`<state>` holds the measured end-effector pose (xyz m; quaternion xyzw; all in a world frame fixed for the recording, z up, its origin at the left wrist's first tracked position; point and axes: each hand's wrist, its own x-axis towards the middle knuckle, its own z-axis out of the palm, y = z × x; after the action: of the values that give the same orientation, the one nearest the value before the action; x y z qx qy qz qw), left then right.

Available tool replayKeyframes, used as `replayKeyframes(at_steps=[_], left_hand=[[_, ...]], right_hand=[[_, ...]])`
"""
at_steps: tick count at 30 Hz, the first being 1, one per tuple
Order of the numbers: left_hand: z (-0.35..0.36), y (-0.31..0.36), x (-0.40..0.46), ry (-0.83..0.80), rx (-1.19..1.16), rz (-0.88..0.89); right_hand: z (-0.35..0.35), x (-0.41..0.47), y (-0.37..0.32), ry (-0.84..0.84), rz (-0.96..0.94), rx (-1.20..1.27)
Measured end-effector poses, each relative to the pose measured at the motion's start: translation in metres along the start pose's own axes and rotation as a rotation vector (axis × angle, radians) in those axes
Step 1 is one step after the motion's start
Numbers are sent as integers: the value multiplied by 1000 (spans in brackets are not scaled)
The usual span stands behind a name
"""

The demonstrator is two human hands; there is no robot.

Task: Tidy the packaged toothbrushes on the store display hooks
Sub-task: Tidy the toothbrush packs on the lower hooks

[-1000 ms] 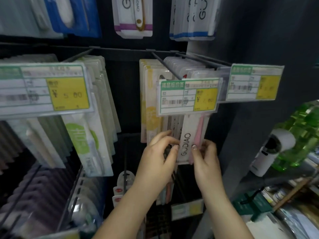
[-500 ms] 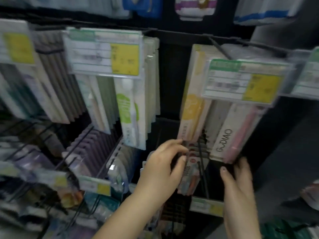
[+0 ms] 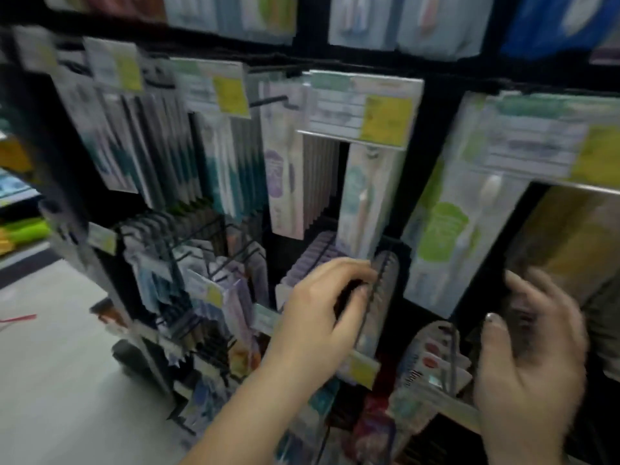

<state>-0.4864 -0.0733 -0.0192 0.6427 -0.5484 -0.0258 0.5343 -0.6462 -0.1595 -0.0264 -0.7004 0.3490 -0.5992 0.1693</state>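
— Reaching into the lower middle of the frame, my left hand (image 3: 322, 307) has its fingers curled onto a row of dark, round-topped packs (image 3: 382, 286) hanging on a lower hook; with the blur I cannot tell whether I'm truly pinching them or only pressing against their edges.

— And your right hand?

— My right hand (image 3: 533, 347) is at the lower right with fingers spread and loosely bent, holding nothing, just beside some red-dotted blister packs (image 3: 432, 357) fanned out below.

— Where are the toothbrushes you're tidying?

— Hanging all over the rack. A pale pack with a pink brush (image 3: 365, 199) sits just above my left hand under a yellow price tag (image 3: 385, 120), and a green-labelled pack (image 3: 446, 236) hangs to its right.

— How will they handle?

— I'd judge them light and fairly stiff: thin card backs with slick plastic fronts. They should slide easily along a hook but swing and twist if shoved. Best to take them by the side edges, or square a whole stack between both palms.

— Anything in the way?

— The price tags cap the hook ends, and black wire hooks (image 3: 214, 260) jut out at middle left, ready to snag a sleeve. Neighbouring rows hang close together, so I could easily knock them crooked.
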Motion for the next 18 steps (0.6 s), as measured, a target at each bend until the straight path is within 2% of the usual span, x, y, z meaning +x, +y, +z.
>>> replayKeyframes(at_steps=[5,8,11,18], left_hand=[[-71,-53,10,89,6,-23],[-113,-86,19,108,44,-25],[-149,-116,29,103,71,0],[-189,-159,46,92,97,-60]], right_hand=[[71,-13,-55,-154,82,22],[114,-19,-77,-191,39,32],[152,-25,-94,-228,76,62],[197,-29,-108,-351,89,45]])
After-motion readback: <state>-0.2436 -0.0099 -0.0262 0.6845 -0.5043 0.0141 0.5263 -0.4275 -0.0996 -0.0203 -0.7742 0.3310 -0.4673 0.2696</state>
